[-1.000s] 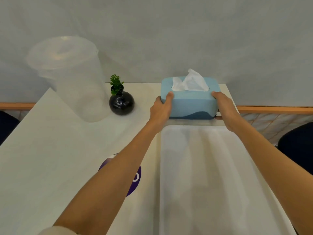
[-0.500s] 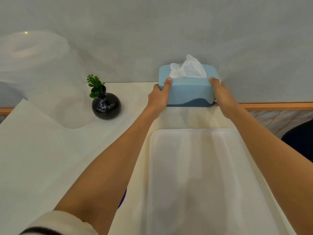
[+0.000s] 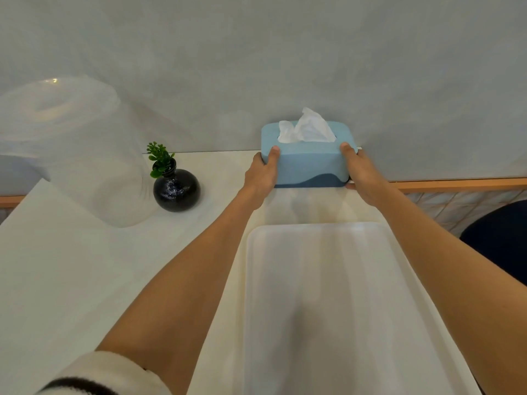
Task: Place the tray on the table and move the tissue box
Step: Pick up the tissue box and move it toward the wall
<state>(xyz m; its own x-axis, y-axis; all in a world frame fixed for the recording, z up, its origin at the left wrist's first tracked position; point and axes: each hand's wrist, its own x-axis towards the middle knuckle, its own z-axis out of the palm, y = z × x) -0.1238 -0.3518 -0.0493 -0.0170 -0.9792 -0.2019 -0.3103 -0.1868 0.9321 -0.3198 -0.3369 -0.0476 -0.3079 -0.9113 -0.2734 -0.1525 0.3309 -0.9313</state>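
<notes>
Tissue box, light blue rounded plastic with a darker blue base [image 3: 306, 162], sits at 12 o'clock on the far edge of the white bench [image 3: 85, 266], against the grey wall. Left hand [image 3: 261, 176] clamps its left end, right hand [image 3: 360, 173] its right end; hands apart, box between them. White tissue [image 3: 309, 129] sticks up from the top slot. White rectangular plastic tray [image 3: 328, 295] lies flat at 6 o'clock, near the box, not touching. Round black glossy vase with a green sprig [image 3: 176, 189] stands at 10 o'clock.

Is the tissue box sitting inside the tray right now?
No, the tissue box sits beyond the tray, held between left hand and right hand.
</notes>
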